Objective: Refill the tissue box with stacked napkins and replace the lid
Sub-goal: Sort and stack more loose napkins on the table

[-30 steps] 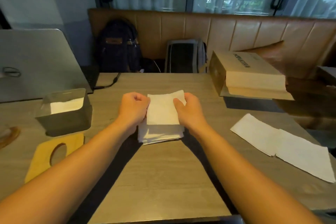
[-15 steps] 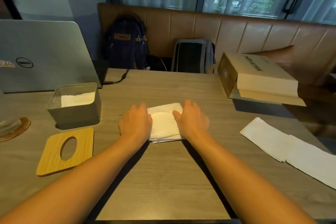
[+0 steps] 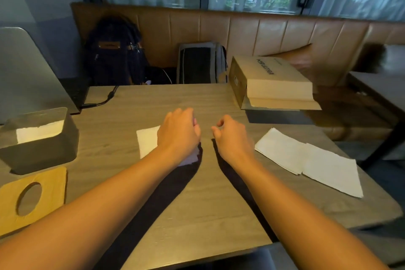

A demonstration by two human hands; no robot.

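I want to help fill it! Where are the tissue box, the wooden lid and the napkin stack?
tissue box point(image 3: 39, 156): head view, grey front wall.
wooden lid point(image 3: 54, 184): head view, wood right of the hole.
napkin stack point(image 3: 147, 142): head view, uncovered white left part.

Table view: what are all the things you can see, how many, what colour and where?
table: one, grey-brown wood, under everything
tissue box: one, grey, table's left, lid off, white napkins inside
lid: one, yellow wood with oval hole, in front of the tissue box
napkin stack: one, white, centre, under the left hand
loose napkins: two, white, table's right
cardboard box: one, tan, far right corner
laptop: one, silver, far left
backpacks: two, one dark and one grey, on the brown bench
hands: two, bare; left hand rests on the napkin stack, right hand loosely curled, holding nothing
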